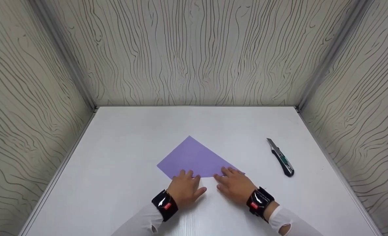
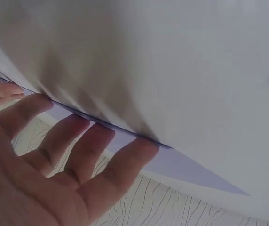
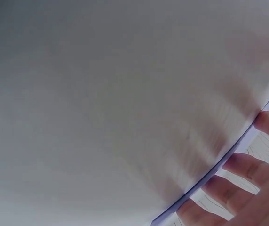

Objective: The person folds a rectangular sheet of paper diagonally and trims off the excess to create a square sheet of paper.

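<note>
A purple sheet of paper [image 1: 194, 155] lies on the white table with a straight near edge that looks like a fold. On the left part of that edge, the fingertips of my left hand [image 1: 184, 189] press down, the thumb spread to the side. My right hand [image 1: 235, 186] rests its fingertips on the right part of the same edge. Seen from the left wrist, the fingers [image 2: 90, 146] line up along the purple edge [image 2: 111, 126]. The right wrist view shows the other hand's fingers [image 3: 249, 169] touching the paper's thin edge [image 3: 205, 180]. Neither hand curls round anything.
A utility knife [image 1: 281, 159] with a black and green handle lies to the right of the paper, its blade pointing away from me. The white table [image 1: 121, 137] is bounded by wood-grain panels [image 1: 194, 52] at the back and both sides.
</note>
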`<act>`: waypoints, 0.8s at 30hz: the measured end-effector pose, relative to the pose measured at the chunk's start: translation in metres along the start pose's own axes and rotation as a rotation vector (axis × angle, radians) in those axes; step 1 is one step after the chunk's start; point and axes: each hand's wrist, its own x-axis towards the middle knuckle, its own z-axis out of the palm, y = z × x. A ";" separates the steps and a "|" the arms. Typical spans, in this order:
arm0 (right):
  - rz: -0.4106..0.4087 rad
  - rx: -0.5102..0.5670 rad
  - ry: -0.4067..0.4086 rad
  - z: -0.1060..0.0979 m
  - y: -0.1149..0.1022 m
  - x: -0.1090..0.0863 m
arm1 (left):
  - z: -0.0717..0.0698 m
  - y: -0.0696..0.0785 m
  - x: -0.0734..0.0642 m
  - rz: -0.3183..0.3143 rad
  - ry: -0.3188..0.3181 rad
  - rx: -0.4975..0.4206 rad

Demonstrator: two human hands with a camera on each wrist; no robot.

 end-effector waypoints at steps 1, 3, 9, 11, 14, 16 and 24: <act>0.004 0.002 -0.007 -0.001 -0.001 0.000 | 0.000 0.000 -0.001 0.001 -0.002 0.001; 0.007 0.013 -0.018 -0.002 -0.001 0.000 | 0.000 0.000 -0.002 0.003 -0.007 0.020; 0.001 0.007 -0.016 -0.003 -0.002 0.000 | 0.000 -0.001 -0.003 0.007 -0.041 0.066; -0.001 0.005 -0.015 -0.002 -0.001 0.000 | 0.000 -0.002 -0.003 0.011 -0.045 0.064; -0.004 0.012 -0.015 -0.002 -0.001 -0.001 | 0.000 -0.005 -0.002 0.021 -0.042 0.055; -0.007 0.004 -0.007 -0.001 0.000 -0.001 | 0.001 -0.006 -0.001 0.025 -0.037 0.061; -0.018 -0.048 0.026 0.002 0.003 -0.001 | 0.003 0.000 0.005 0.007 -0.085 0.116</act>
